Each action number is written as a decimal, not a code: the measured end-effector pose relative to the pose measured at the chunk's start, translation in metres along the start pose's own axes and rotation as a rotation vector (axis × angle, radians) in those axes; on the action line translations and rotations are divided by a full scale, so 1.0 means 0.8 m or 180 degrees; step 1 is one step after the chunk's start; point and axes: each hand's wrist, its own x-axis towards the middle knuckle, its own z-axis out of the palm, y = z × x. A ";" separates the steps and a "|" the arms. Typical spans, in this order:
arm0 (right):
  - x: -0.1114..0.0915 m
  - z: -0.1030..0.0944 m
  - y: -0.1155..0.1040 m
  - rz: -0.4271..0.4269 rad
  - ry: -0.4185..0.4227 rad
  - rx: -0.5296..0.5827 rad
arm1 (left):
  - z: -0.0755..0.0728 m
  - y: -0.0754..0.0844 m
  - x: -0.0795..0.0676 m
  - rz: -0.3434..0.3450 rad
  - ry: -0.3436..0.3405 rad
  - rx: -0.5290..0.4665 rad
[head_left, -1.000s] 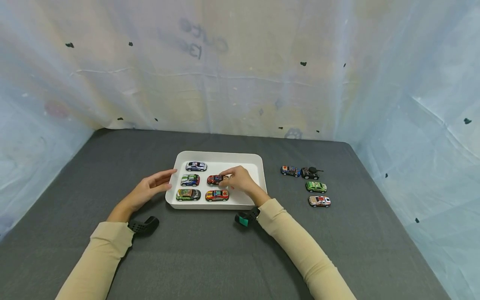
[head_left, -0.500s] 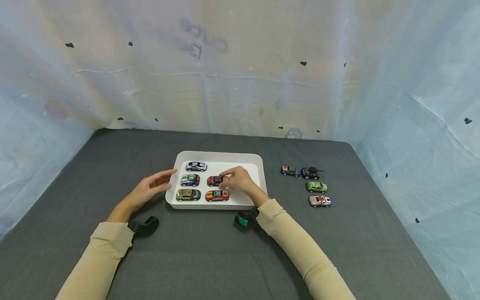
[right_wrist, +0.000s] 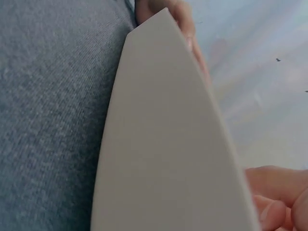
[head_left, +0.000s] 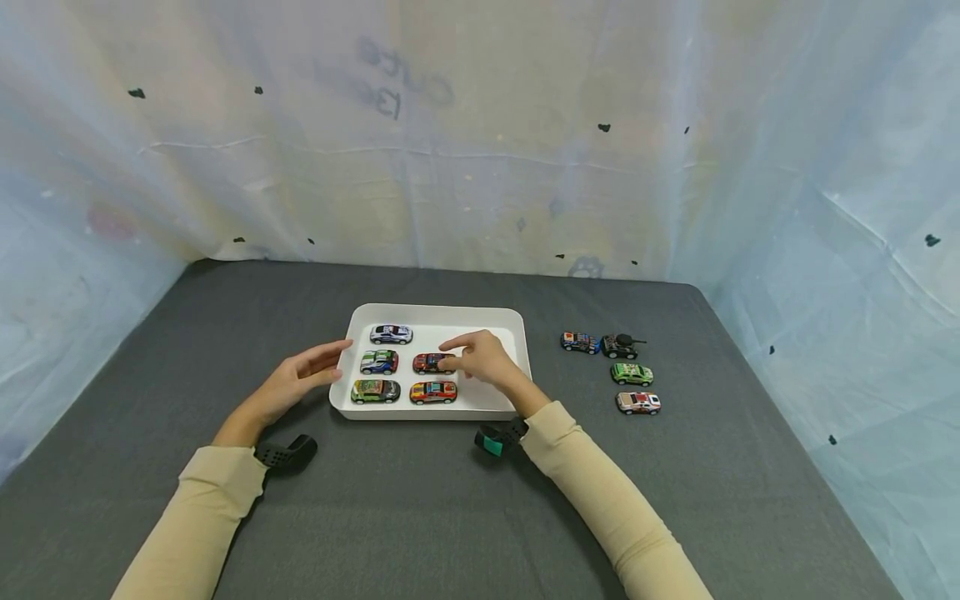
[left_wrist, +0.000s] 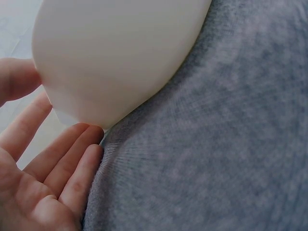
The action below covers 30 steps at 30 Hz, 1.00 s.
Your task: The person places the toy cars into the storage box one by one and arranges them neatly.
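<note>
A white tray [head_left: 487, 317] holds several toy cars in two columns. My left hand [head_left: 294, 382] rests at its left end, fingers extended; in the left wrist view fingertips [left_wrist: 91, 132] touch the tray's outer wall [left_wrist: 120, 57]. My right hand [head_left: 486, 360] is over the tray, index finger and thumb spread apart at the right end of a dark red toy car [head_left: 429, 362]. In front of that car lies a red and yellow toy car [head_left: 432, 392]. The left column has a white and purple car [head_left: 391, 334], a green, white and blue car [head_left: 379, 362] and a green and black car [head_left: 375, 391].
Right of the tray, on the grey cloth [head_left: 405, 508], are a blue and orange toy car [head_left: 579, 342], a black toy vehicle with a gun barrel [head_left: 619, 346], a green car [head_left: 632, 373] and a white and red car [head_left: 638, 403]. Pale sheeting [head_left: 480, 208] hangs behind.
My right thumb and index finger have parted at the dark red car, and the hand has shifted slightly right. The left hand stays at the tray's end.
</note>
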 end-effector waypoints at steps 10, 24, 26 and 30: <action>-0.023 -0.029 0.016 -0.0300 -0.0034 0.0184 | 0.001 0.002 -0.001 0.0032 0.0001 0.0004; -0.049 -0.119 0.052 -0.0418 0.0287 0.0243 | 0.004 0.009 0.001 0.0044 -0.0079 0.0352; -0.052 -0.132 0.059 -0.0370 0.0340 0.0258 | 0.006 0.012 0.000 0.0014 -0.0119 0.0466; -0.057 -0.153 0.073 -0.0304 0.0471 0.0281 | 0.009 0.015 0.001 0.0008 -0.0184 0.0619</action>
